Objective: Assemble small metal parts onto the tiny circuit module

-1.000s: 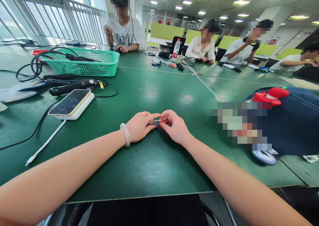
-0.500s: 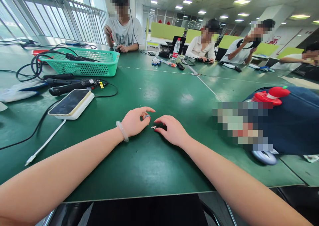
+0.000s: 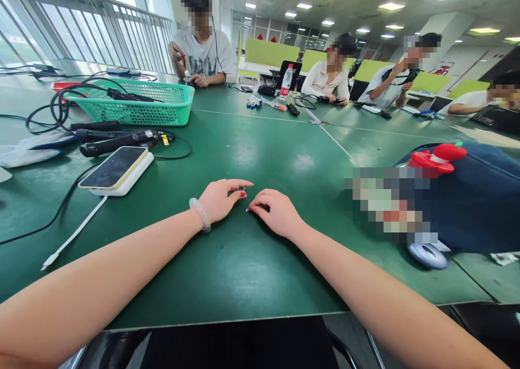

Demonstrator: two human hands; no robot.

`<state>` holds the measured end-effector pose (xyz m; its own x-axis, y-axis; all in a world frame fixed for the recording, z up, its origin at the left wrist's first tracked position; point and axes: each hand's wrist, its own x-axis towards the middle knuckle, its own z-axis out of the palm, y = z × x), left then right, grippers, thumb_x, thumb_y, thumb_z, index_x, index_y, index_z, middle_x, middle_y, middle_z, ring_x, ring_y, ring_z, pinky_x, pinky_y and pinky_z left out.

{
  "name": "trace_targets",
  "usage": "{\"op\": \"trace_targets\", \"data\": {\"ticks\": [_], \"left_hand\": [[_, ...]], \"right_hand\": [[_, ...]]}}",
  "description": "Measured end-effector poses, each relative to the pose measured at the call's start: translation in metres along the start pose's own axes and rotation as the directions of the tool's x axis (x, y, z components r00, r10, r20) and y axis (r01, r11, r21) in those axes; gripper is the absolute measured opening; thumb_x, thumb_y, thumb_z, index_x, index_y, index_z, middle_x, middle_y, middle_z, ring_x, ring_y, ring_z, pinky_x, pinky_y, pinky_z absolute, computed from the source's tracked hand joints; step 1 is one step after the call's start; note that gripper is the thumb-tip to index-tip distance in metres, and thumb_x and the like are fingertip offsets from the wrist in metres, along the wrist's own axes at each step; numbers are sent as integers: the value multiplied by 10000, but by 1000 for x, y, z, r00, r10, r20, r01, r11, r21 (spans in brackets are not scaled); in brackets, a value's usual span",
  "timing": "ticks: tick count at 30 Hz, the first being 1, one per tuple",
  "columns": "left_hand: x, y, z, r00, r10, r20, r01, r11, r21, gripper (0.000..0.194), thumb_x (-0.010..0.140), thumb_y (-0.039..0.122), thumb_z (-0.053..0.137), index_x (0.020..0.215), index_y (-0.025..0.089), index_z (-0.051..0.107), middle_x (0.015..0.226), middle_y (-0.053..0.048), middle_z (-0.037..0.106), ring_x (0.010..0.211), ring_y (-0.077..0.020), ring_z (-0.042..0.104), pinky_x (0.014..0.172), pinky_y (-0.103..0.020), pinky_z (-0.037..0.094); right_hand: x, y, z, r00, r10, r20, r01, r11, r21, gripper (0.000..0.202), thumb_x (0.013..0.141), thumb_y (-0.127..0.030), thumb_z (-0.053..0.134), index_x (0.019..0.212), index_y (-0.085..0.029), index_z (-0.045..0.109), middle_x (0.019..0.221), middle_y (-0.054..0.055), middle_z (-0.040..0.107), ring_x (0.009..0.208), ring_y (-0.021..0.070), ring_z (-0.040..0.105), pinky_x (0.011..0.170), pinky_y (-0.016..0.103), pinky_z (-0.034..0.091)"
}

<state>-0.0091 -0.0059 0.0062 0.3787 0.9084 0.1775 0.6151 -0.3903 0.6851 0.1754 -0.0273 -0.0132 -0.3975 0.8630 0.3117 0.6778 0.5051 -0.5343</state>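
My left hand (image 3: 221, 200), with a pale bangle (image 3: 199, 215) on its wrist, rests just above the middle of the green table (image 3: 235, 282). Between its thumb and fingers sits a small dark-and-silver piece (image 3: 241, 188), too small to name; the index finger is stretched out past it. Close by on the right, my right hand (image 3: 276, 211) is closed in a pinch low over the tabletop. A tiny silver metal piece (image 3: 247, 209) sticks out at its fingertips, mostly hidden by them. The two hands are apart by a small gap.
A white power bank with a phone (image 3: 117, 166) lies left, near black handheld tools (image 3: 122, 141) and a green basket (image 3: 134, 103) with cables. At right are a dark blue bag (image 3: 467, 201) and a purple ring-shaped object (image 3: 427, 255). Several people sit across the table.
My right thumb and fingers have closed on the tiny silver piece, which showed more fully before. My left thumb and fingers have drawn slightly closer together.
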Motion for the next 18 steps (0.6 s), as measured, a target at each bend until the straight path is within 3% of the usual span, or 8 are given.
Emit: {"op": "trace_targets", "data": {"ticks": [3, 7, 18], "left_hand": [[1, -4, 0, 1000, -19, 2, 19, 999, -49, 342, 844, 262, 479, 1157, 270, 617, 922, 29, 722, 896, -147, 652, 889, -275, 470], [2, -6, 1, 1000, -11, 10, 11, 999, -35, 278, 829, 261, 503, 1045, 260, 679, 985, 26, 713, 908, -148, 646, 906, -274, 471], [2, -2, -1, 998, -53, 16, 53, 998, -26, 334, 834, 229, 470, 1123, 230, 637, 866, -2, 710, 729, -130, 651, 783, -283, 514]], "right_hand": [[1, 3, -4, 995, 92, -24, -89, 991, 101, 114, 794, -196, 600, 735, -223, 693, 799, -7, 638, 713, 109, 553, 682, 253, 441], [2, 11, -7, 982, 183, -55, -174, 974, 143, 128, 784, -211, 585, 708, -217, 689, 783, -8, 646, 687, 110, 559, 659, 253, 443], [-2, 10, -13, 994, 99, -44, -105, 977, -185, 207, 842, -170, 516, 788, -220, 710, 853, 34, 683, 849, 175, 581, 796, 325, 453]]}}
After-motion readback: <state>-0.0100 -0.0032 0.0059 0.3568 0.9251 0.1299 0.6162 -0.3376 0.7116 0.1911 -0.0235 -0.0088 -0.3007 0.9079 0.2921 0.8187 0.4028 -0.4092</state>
